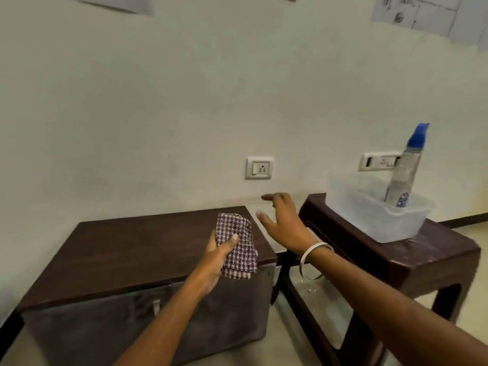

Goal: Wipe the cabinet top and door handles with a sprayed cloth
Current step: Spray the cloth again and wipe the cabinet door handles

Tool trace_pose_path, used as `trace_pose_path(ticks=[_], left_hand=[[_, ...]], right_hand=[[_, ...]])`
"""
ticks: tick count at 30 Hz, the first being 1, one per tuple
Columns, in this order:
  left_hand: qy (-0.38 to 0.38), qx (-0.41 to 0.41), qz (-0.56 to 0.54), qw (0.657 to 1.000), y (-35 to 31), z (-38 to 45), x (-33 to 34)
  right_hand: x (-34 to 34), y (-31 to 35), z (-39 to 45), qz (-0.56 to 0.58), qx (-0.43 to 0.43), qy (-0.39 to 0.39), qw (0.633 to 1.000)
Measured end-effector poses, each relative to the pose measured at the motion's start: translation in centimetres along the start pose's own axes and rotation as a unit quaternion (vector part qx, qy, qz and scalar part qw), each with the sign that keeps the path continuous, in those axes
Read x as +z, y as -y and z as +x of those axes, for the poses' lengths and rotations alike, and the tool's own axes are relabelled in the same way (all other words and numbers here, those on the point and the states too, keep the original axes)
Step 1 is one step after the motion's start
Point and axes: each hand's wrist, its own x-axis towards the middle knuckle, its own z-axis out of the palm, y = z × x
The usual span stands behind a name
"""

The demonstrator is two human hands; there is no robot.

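My low dark wooden cabinet (132, 249) sits lower left; right of it, a dark wooden stool (435, 262) bears a clear plastic tub (369, 220) holding a blue-capped spray bottle (406, 170).

1. Left hand (220, 250): grips folded checked cloth (239, 244) above dark cabinet top (132, 247).
2. Right hand (284, 220): fingers spread, holding nothing; bangle (314, 260) on wrist.
3. Spray bottle (405, 167): upright in clear tub (375, 217), right of right hand, on side surface (435, 249).

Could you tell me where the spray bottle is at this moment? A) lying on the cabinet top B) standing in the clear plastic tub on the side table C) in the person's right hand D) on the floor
B: the bottle stands in the tub on the side table, while the right hand is open and holds nothing.
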Motion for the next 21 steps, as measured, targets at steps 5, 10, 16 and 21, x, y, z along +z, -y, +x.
trace_pose_path(ticks=[5, 10, 16, 21], left_hand=[[-0.035, -0.013, 0.026, 0.999, 1.3, -2.5, -6.4], [-0.041, -0.022, 0.023, 0.999, 3.4, -4.3, -11.2], [-0.088, -0.062, -0.01, 0.994, 8.1, -5.6, -14.6], [-0.115, -0.104, 0.084, 0.984, 11.2, -5.6, -14.9]], right_hand=[[8.1, 2.1, -0.9, 0.105, 0.042, 0.195, 0.974], [14.7, 2.6, -2.5, 0.164, 0.054, 0.247, 0.953], [19.7, 3.1, -6.4, 0.262, 0.088, 0.209, 0.938], [22.2, 1.5, -9.6, 0.247, 0.067, 0.11, 0.96]])
